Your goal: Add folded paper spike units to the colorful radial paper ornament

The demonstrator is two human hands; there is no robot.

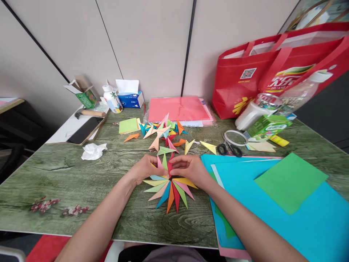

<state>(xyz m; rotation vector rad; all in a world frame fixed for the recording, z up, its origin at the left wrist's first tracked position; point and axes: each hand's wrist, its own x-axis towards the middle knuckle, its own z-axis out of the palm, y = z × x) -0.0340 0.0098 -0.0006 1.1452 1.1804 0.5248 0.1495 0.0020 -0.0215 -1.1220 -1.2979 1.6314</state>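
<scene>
Worktop [62,178]: green wood-grain, pale wall [155,47] behind
Seating: likely best if left braces neighbouring spikes, right presses red spike [170,165] gently near centre, spacing even
Left hand [144,169]: nearly closed, fingertips pinching star's upper-left spikes
Right hand [189,169]: nearly closed, thumb and fingers on red spike
Paper star [171,193]: on worktop, between and below hands; slim multicoloured folded spikes, small dark centre

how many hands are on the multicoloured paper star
2: the left hand at the upper left of the paper star, and the right hand at its upper right, by a red point. No other hands show.
</scene>
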